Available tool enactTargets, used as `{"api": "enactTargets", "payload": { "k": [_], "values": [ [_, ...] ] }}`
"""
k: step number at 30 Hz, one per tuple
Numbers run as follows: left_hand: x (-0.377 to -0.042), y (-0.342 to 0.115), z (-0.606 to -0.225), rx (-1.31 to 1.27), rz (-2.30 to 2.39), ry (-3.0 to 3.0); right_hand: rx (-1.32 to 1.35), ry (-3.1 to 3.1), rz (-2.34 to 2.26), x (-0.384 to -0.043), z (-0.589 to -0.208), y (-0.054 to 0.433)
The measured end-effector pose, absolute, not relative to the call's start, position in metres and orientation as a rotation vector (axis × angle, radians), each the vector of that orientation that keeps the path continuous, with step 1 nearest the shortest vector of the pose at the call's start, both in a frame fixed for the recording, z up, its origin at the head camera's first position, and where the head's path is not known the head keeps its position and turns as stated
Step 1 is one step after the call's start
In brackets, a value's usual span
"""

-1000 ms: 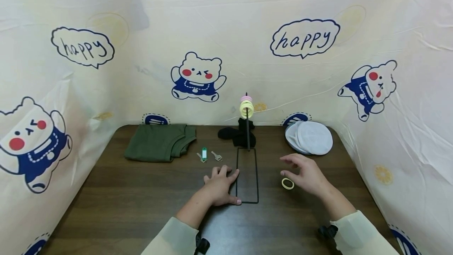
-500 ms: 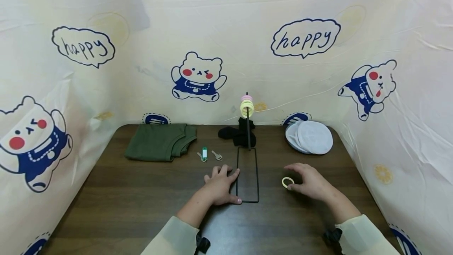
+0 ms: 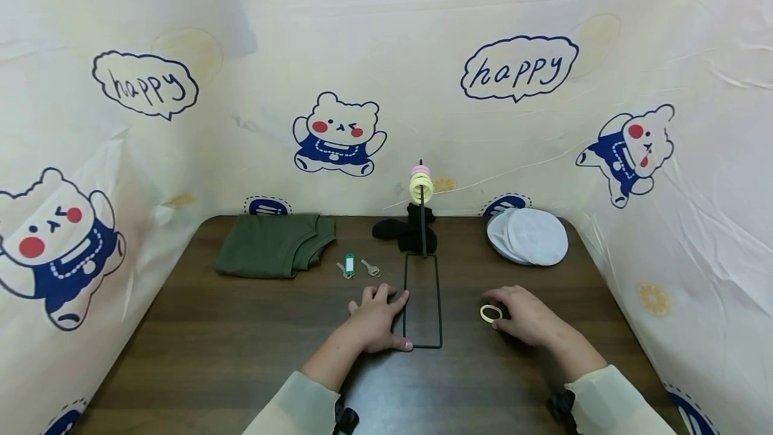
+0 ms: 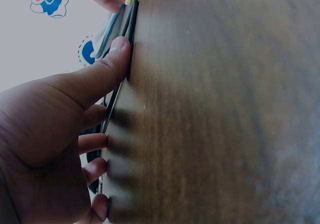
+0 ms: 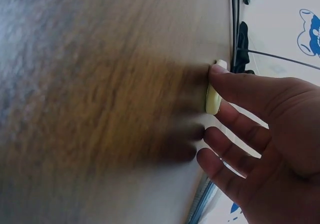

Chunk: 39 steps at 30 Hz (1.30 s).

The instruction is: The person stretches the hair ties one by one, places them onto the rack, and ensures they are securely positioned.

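A black wire stand (image 3: 424, 230) with a flat rectangular base and an upright stands mid-table. Yellow rings (image 3: 417, 180) and a pink ring (image 3: 421, 168) hang near its top. My left hand (image 3: 373, 322) rests with spread fingers at the base's left side, its thumb on the front left corner. To the right of the base, my right hand (image 3: 524, 313) pinches a pale yellow ring (image 5: 213, 100) between thumb and index finger, low at the tabletop. The other fingers of this hand are bent loosely beside the ring in the right wrist view.
Folded green cloth (image 3: 266, 247) lies at the back left. Near it are a key with a green tag (image 3: 349, 263) and a loose key (image 3: 371, 267). Black fabric (image 3: 392, 227) lies behind the stand. White round pieces (image 3: 537, 235) sit at the back right of the wooden table (image 3: 241, 354).
My right hand has come down and closed thumb and index finger on the yellow ring, which shifted only slightly. The left hand and the stand stay in place.
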<state>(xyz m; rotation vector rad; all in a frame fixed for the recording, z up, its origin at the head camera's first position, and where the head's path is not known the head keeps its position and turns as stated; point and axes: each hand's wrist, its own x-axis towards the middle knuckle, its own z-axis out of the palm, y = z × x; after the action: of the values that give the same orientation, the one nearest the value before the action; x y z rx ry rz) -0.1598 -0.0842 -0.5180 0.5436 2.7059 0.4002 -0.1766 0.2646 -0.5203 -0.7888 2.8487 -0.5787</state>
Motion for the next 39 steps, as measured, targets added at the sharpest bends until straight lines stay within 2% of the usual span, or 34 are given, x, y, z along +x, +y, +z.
{"api": "enactTargets", "payload": {
  "k": [17, 39],
  "values": [
    [-0.161, -0.085, -0.520, 0.537, 0.389, 2.705, -0.739, 2.833, -0.686, -0.174, -0.517, 0.258],
    [-0.161, -0.085, -0.522, 0.551, 0.399, 2.715, -0.971, 2.869, -1.085, -0.174, -0.489, 0.234]
  ]
}}
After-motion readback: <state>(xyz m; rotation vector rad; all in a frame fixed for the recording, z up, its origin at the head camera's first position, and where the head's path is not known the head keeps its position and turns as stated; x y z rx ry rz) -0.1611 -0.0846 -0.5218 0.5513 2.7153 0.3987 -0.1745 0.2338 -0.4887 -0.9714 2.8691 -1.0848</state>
